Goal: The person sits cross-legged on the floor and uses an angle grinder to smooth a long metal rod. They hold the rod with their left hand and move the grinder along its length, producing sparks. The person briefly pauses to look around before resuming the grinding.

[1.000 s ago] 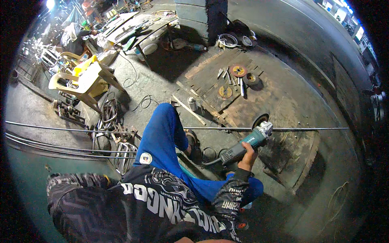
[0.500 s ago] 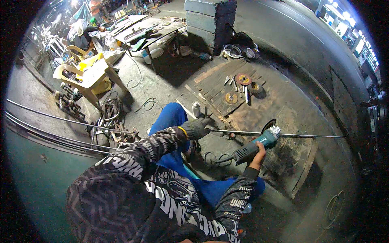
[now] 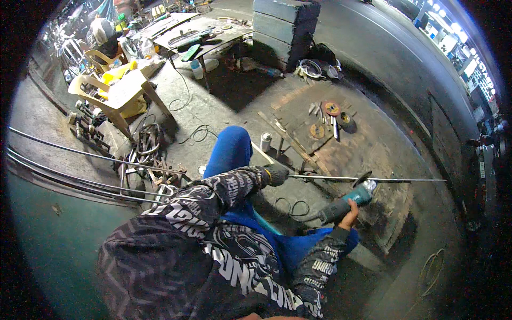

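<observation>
grinder in one hand, rod in the other, discs all over the board

so the left hand (image 3: 276, 174) is in a dark knit glove, fingers wrapped around a thin metal rod (image 3: 309, 177) that runs out to the right, just in front of the person's raised knee. the right hand (image 3: 349, 216) is bare, and its fingers are clenched around the body of a teal and dark grey angle grinder (image 3: 336, 211). the grinder's head points up and away from the person, and its disc (image 3: 364, 177) sits right at the rod. can't tell from this angle if the two are actually touching.

the far stretch of the rod passes over a big worn wooden board (image 3: 354, 146) on the ground. further up that board there's a reddish disc (image 3: 332, 109), a yellowish disc (image 3: 317, 131), a thick dark wheel (image 3: 347, 120) and a few small metal pieces (image 3: 335, 128) lying close together. a spray can (image 3: 265, 142) stands upright on the floor just beyond the gloved hand, and a loop of black cable (image 3: 293, 208) lies near the back end of the grinder.

off to the left, more long rods (image 3: 64, 169) lie side by side, with a cream plastic chair (image 3: 128, 92) beyond them. at the back there's a cluttered counter (image 3: 226, 33) next to a pillar of grey blocks (image 3: 274, 24), and another person (image 3: 101, 34) is near the upper left corner.
</observation>
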